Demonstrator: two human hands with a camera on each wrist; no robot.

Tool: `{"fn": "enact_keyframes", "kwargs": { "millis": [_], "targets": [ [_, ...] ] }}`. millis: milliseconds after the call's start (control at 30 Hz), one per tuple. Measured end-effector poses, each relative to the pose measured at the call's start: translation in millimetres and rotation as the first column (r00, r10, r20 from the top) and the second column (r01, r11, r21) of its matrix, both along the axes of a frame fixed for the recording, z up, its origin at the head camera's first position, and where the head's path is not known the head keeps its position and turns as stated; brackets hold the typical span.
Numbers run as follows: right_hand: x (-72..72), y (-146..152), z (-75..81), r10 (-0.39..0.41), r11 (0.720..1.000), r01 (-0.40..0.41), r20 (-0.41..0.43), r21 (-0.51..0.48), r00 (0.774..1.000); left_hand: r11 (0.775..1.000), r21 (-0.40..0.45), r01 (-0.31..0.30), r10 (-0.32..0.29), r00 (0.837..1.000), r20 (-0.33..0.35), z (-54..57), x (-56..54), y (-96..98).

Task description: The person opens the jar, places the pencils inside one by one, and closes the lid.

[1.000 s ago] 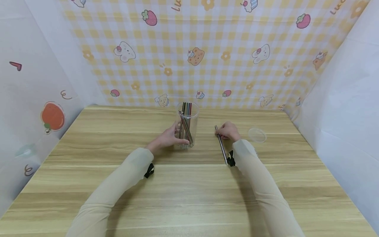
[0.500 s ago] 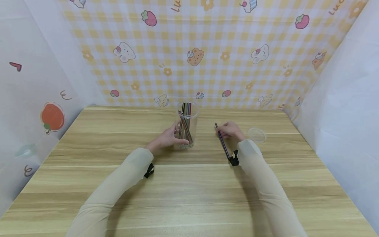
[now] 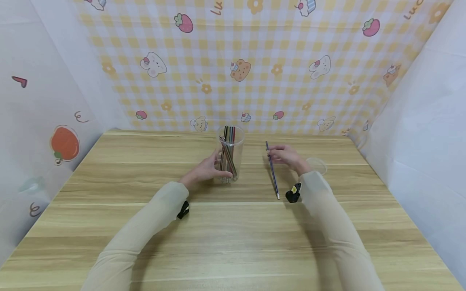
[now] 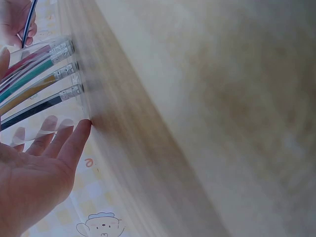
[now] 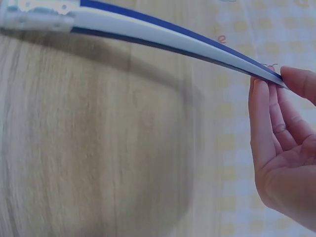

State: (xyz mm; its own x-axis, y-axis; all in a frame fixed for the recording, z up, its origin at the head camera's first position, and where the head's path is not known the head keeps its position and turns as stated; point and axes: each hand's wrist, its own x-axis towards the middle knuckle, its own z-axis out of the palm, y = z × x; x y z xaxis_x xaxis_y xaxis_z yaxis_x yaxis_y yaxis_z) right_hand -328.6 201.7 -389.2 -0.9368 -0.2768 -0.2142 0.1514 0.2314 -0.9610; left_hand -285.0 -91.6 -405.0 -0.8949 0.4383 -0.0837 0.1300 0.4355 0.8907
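Note:
My left hand (image 3: 207,167) holds a clear plastic cup (image 3: 239,155) upright on the table, its thumb in front and its fingers round the far side. Inside lean several pencils (image 3: 228,155); the left wrist view shows their eraser ends at the cup's bottom. To the right of the cup, my right hand (image 3: 287,157) pinches a blue-and-silver striped pencil (image 3: 272,171) by its far end, between thumb and fingertips. Its white eraser end (image 5: 39,15) points back toward me. A shadow falls apart from the pencil in the right wrist view, so it is off the table.
A round clear lid (image 3: 319,165) lies on the wooden table (image 3: 233,242), partly behind my right wrist. A yellow checked cloth (image 3: 233,97) hangs along the back edge. White sheets flank both sides. Black camera mounts (image 3: 293,193) sit under my wrists.
My right hand has shifted slightly away from me and to the right, raising the pencil off the table. Its far end now stands farther back. The left hand and cup have stayed in place.

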Motion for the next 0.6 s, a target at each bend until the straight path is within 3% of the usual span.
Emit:
{"fn": "enact_keyframes", "kwargs": {
  "millis": [600],
  "targets": [
    [7.7,4,28.8,-0.028,0.996,0.02,-0.086,-0.09,0.996,1.0,0.022,-0.01,0.01,1.0,0.018,-0.5,-0.1,-0.2]
  ]
}}
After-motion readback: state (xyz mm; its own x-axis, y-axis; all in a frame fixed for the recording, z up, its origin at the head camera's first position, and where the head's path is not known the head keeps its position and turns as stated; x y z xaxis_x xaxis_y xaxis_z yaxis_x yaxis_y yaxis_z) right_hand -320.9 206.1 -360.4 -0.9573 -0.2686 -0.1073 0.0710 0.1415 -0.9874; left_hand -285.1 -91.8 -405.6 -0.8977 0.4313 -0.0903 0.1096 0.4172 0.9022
